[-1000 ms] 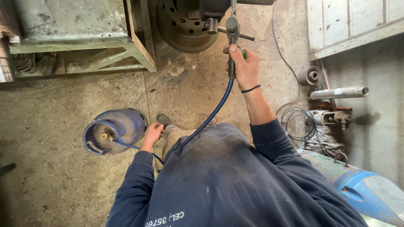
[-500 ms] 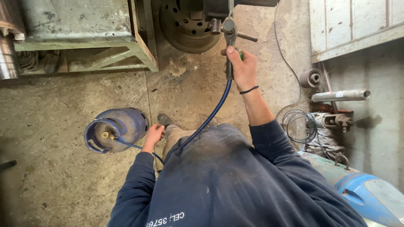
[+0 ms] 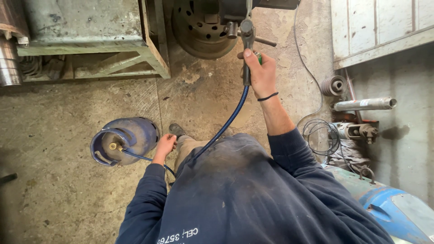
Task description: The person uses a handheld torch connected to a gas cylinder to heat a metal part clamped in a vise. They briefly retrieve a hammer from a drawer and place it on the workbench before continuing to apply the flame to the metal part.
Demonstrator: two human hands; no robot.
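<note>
On the rough concrete floor (image 3: 58,190) at lower left stood our dented blue gas cylinder (image 3: 124,140), its brass valve facing the camera. A smooth blue hose (image 3: 226,122) ran diagonally to the slim metal torch (image 3: 247,49), upright at top centre, pointing toward the rusty round drum (image 3: 199,31). Our right hand (image 3: 260,72) gripped its handle, fingers wrapped tight. Our left hand (image 3: 165,145) touched the hose beside the cylinder, fingers loosely curled.

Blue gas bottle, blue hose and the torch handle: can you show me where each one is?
Blue gas bottle (image 3: 135,135): head view, on its rounded side.
Blue hose (image 3: 228,121): head view, mid-length below the right hand (image 3: 260,72).
Torch handle (image 3: 247,43): head view, on the part above the fist.
</note>
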